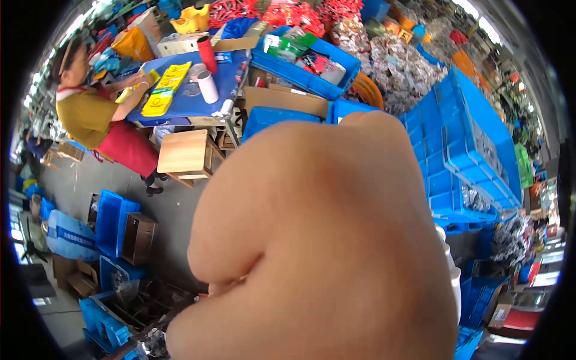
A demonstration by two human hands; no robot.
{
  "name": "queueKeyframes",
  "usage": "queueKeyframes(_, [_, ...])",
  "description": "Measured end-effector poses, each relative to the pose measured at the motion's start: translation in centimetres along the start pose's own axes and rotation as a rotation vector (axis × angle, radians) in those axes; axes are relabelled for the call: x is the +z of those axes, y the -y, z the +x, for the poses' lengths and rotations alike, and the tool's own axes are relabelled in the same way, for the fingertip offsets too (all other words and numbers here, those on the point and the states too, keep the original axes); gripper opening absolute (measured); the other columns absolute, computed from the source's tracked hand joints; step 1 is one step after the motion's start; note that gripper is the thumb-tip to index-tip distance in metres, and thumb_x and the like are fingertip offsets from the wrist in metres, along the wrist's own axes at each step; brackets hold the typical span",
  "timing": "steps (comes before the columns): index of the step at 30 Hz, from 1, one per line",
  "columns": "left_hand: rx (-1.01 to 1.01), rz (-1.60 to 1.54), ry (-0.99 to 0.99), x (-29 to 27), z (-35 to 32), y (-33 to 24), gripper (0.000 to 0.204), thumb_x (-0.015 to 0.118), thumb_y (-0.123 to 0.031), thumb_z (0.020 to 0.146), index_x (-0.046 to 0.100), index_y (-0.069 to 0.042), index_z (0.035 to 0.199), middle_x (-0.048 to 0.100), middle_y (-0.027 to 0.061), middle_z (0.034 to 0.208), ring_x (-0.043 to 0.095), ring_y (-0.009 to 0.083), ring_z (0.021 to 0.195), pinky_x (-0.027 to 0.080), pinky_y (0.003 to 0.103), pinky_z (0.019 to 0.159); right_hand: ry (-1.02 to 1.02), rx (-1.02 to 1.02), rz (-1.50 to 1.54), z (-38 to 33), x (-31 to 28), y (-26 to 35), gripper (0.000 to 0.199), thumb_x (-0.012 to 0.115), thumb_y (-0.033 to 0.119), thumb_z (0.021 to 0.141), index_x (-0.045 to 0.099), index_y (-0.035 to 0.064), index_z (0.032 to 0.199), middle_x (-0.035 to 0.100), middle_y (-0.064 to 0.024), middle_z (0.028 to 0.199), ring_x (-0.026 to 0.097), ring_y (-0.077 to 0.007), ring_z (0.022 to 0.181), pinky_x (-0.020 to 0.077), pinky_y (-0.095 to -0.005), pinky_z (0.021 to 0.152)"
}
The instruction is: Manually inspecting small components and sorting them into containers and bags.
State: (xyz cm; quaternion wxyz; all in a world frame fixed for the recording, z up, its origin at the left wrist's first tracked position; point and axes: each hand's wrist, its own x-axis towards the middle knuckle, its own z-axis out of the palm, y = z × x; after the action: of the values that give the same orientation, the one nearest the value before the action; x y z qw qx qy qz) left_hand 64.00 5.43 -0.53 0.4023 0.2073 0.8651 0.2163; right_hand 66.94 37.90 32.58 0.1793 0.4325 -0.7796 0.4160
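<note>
My right hand (336, 234) fills the middle of the head view, very close and slightly blurred. Its back and bent knuckles show, and a crease separates the curled forefinger from the thumb at lower left. The fingers look closed, but their tips are hidden, so I cannot make out what they hold, if anything. A white edge (450, 264) shows just beyond the hand's right side. My left hand is out of view. Whatever lies directly behind the hand is covered.
At upper left a co-worker (84, 120) handles yellow packaging at a blue-topped table (180, 102). A wooden stool (186, 150) stands before it. Blue crates are stacked at right (462, 144); open blue bins (114, 222) and cartons (141, 237) stand at left. Heaped bagged parts (396, 66) lie behind.
</note>
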Motion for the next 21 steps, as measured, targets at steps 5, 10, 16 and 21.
queueKeyframes(5, [-0.018,0.072,0.095,0.8,1.4,1.8,0.035,0.058,-0.031,0.079,0.055,-0.008,0.106,0.059,0.0188,0.087,0.058,0.0327,0.079,0.047,0.043,0.067,-0.071,0.021,-0.018,-4.0,-2.4,1.8,0.024,0.062,0.018,0.072,0.052,0.0159,0.094,0.057,-0.0035,0.083,0.056,-0.0272,0.071,0.0426,-0.0380,0.050])
queueKeyframes(10, [0.069,0.278,0.208,1.0,7.1,3.3,0.040,0.062,-0.029,0.075,0.054,-0.012,0.110,0.057,0.0131,0.099,0.055,0.0261,0.093,0.047,0.038,0.078,-0.001,0.711,-0.041,-13.9,1.3,0.6,0.030,0.059,0.026,0.080,0.048,0.0094,0.102,0.057,-0.0091,0.092,0.059,-0.0265,0.082,0.0461,-0.0401,0.067])
queueKeyframes(16, [0.474,0.616,0.073,0.8,8.0,-3.6,0.035,0.061,-0.026,0.074,0.056,-0.014,0.107,0.060,0.0127,0.093,0.057,0.0299,0.091,0.047,0.040,0.075,0.202,1.555,-0.262,-34.1,16.8,0.4,0.058,0.042,0.056,0.084,0.066,0.0034,0.077,0.062,-0.0199,0.080,0.060,-0.0355,0.079,0.0477,-0.0447,0.066])
queueKeyframes(21, [0.394,0.498,0.130,3.7,7.2,-5.6,0.037,0.063,-0.023,0.072,0.056,-0.015,0.108,0.061,0.0114,0.090,0.058,0.0305,0.088,0.047,0.041,0.076,-0.086,1.911,-0.349,-41.2,27.1,4.7,0.022,0.060,0.018,0.070,0.062,0.0036,0.086,0.059,-0.0219,0.096,0.058,-0.0339,0.089,0.0467,-0.0438,0.072])
